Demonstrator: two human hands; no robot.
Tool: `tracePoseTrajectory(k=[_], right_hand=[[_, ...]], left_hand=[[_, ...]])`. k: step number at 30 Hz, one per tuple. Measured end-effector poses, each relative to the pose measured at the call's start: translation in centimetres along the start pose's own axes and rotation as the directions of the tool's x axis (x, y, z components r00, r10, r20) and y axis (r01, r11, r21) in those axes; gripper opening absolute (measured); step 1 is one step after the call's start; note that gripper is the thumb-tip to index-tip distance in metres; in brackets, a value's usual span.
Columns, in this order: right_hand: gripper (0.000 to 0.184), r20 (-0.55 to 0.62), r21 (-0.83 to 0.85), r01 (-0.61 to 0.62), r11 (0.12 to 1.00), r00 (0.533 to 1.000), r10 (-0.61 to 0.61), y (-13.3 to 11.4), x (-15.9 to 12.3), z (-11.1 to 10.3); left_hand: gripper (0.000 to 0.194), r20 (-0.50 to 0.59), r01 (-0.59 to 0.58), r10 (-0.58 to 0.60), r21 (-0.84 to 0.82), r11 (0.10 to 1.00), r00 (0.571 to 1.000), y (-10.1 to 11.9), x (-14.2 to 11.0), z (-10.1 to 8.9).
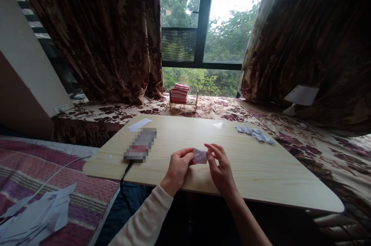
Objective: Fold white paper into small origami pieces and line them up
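Paper piece: the small white folded paper (199, 156) is between your two hands, above the worktop (261, 176), near the middle of its near edge.
Left hand: your left hand (178, 168) pinches the paper's left end between thumb and fingers.
Right hand: your right hand (220, 166) has its fingertips at the paper's right end, the upper fingers partly spread; whether they grip it, you cannot tell from this view.
Far right corner: a group of small folded papers (257, 135) lies on the worktop, well apart from your right hand.
Far edge: a white paper triangle (218, 125) lies near it, beyond your hands.
Far left corner: a white paper strip (140, 125) lies there, just beyond the blurred-out device (140, 145).
Near edge, left: a black cable (122, 186) runs from the device down over it.
Bed: loose paper sheets (37, 217) lie piled on the striped bed cover (89, 188), to your left.
Window ledge: a small rack (197, 101) holds folded striped cloths (179, 94).
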State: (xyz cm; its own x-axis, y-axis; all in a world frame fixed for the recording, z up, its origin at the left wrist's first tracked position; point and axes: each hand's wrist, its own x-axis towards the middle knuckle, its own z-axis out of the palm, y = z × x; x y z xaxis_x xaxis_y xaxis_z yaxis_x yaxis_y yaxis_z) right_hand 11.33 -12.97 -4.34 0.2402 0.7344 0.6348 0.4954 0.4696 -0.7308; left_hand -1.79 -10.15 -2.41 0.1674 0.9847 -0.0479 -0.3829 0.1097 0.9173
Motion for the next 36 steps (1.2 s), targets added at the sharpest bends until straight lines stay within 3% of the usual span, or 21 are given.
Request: tracePoseTrajectory(k=[8,13,19,25,32,36], right_hand=[[0.026,0.068,0.109,-0.162,0.981,0.986,0.155,-0.2,0.1,0.0],[0.026,0.042,0.159,-0.217,0.963,0.976,0.213,-0.3,0.1,-0.1],[0.025,0.012,0.226,-0.246,0.943,0.968,0.250,-0.5,0.0,-0.3],[0.031,0.001,0.288,-0.286,0.914,0.954,0.299,0.0,0.1,-0.3],[0.025,-0.009,0.344,-0.307,0.887,0.944,0.330,0.0,0.0,-0.4],[0.022,-0.087,0.361,-0.304,0.882,0.930,0.356,0.1,0.1,-0.7]], left_hand=[[0.020,0.023,-0.089,0.087,0.133,0.987,0.996,-0.1,-0.6,0.2],[0.017,0.129,-0.153,0.123,0.256,0.954,0.984,0.2,-1.2,0.1],[0.032,0.269,-0.218,0.119,0.377,0.900,0.956,0.7,-1.8,0.4],[0.032,0.266,-0.274,0.173,0.412,0.869,0.948,0.6,-2.2,0.4],[0.031,0.309,-0.268,0.149,0.390,0.881,0.939,0.8,-2.1,0.6],[0.025,0.362,-0.177,0.036,0.366,0.914,0.931,0.7,-2.3,1.5]])
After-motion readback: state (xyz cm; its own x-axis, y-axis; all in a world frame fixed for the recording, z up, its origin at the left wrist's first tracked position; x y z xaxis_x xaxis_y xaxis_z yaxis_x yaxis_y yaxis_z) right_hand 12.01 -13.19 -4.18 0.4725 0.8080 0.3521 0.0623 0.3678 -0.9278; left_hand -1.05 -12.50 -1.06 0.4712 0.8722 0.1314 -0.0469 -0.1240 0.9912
